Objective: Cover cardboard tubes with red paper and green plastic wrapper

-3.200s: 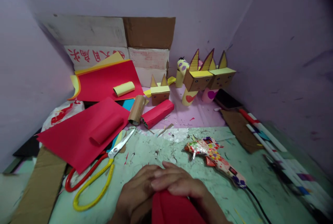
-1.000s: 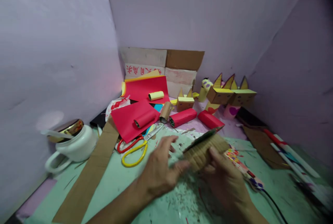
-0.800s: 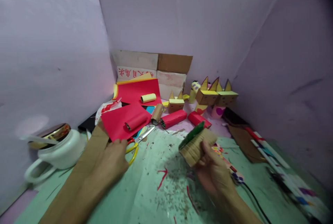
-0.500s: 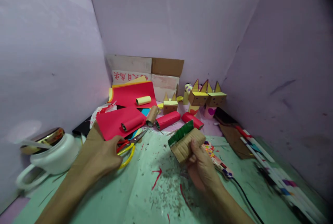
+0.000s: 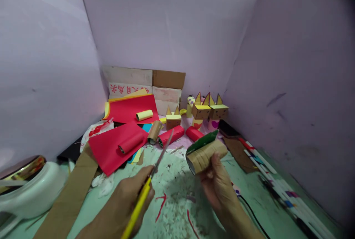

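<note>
My left hand [image 5: 126,198] is closed around scissors [image 5: 140,202] with yellow on the handles. Their blades look shut and point up and away, toward the red rolls. In my right hand [image 5: 217,183] is a brown cardboard tube [image 5: 206,157], gripped near its right end and tilted, with its hollow left end showing. Along the tube's upper side runs a dark green strip [image 5: 202,142]; how it is fixed there I cannot tell. A gap separates the scissors from the tube.
Red paper [image 5: 111,144], red rolls [image 5: 176,134] and another cardboard tube [image 5: 154,131] lie further back. Behind them stand cardboard animal figures [image 5: 201,111]. A white mug [image 5: 41,191] is at left, markers [image 5: 288,191] at right. A black cord [image 5: 251,207] trails beside my right wrist.
My left hand has picked the scissors up from beside the red paper and brought them right and nearer, blades turned upward. The tube has turned slightly, showing its open end. The view has tilted up.
</note>
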{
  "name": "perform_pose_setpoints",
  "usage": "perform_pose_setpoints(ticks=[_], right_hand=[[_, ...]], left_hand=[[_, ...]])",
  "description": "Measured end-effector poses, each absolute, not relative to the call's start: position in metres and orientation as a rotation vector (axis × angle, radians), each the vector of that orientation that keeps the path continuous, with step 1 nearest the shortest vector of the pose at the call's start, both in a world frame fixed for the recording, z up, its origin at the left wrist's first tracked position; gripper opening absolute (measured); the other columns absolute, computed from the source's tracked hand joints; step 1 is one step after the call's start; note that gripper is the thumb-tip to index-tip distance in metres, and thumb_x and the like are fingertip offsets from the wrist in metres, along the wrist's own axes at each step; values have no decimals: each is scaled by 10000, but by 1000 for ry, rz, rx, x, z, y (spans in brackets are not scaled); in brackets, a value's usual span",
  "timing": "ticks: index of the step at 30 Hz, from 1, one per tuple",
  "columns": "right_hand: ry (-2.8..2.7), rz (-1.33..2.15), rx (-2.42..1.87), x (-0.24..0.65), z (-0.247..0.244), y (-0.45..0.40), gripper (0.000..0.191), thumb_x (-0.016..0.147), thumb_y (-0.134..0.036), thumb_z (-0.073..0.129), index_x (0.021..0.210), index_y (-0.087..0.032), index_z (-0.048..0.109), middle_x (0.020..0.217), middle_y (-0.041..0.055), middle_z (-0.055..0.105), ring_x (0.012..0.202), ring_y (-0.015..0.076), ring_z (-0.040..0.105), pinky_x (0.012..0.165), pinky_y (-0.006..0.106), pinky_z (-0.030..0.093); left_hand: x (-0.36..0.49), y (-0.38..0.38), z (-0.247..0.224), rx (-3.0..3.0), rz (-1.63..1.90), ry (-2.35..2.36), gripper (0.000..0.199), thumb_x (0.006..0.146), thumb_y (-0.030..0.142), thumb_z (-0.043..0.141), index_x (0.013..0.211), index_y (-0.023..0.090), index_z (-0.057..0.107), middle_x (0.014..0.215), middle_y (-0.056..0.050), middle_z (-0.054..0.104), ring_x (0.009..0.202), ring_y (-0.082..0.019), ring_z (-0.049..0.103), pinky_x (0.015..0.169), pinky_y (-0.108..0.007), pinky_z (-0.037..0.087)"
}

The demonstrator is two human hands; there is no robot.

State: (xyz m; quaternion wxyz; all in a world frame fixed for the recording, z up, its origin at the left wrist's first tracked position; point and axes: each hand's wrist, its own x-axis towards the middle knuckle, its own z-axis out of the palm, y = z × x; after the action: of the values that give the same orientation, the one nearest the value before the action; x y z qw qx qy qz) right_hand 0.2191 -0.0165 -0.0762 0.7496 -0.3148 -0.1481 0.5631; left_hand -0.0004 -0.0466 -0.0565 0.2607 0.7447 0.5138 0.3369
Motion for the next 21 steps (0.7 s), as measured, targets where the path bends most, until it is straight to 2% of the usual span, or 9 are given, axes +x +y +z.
perform_pose_setpoints(ticks=[2, 4, 7, 13, 21], right_hand=[[-312, 1221, -667, 223, -75, -15, 422, 569, -436, 835, 914, -258, 670, 889, -33, 732, 833, 157, 683, 699, 228, 573], [-303, 1212, -656, 226, -74, -14, 453, 561, -441, 840, 939, -266, 663, 880, -43, 732, 825, 140, 681, 723, 210, 562], [-368, 1172, -670, 225, -73, -16, 571, 542, -474, 840, 1035, -271, 634, 919, -25, 728, 823, 150, 680, 719, 216, 556], [-536, 1119, -724, 217, -80, -25, 730, 569, -505, 816, 1204, -281, 537, 1055, 41, 688, 903, 211, 664, 725, 289, 553], [-537, 1130, -706, 217, -78, -24, 711, 604, -535, 783, 1208, -276, 513, 1101, 48, 667, 937, 210, 647, 751, 287, 541]], left_hand=[[4, -47, -66, 2052, 790, 1367, 397, 774, 317, 529, 1168, 300, 575, 659, 15, 611, 571, -176, 552, 590, -259, 462], [4, -48, -71, 2033, 740, 1367, 411, 783, 307, 517, 1191, 322, 565, 802, -8, 670, 750, -221, 616, 729, -296, 493], [3, -52, -69, 1978, 720, 1395, 356, 832, 305, 496, 1176, 321, 588, 1002, -34, 676, 990, -266, 599, 874, -351, 467], [3, -70, -53, 1941, 709, 1416, 296, 899, 332, 534, 1155, 184, 553, 1194, -84, 568, 990, -213, 590, 832, -418, 511], [-1, -79, -43, 1923, 713, 1454, 279, 897, 323, 537, 1145, 196, 561, 1188, -77, 570, 991, -214, 589, 826, -405, 516]])
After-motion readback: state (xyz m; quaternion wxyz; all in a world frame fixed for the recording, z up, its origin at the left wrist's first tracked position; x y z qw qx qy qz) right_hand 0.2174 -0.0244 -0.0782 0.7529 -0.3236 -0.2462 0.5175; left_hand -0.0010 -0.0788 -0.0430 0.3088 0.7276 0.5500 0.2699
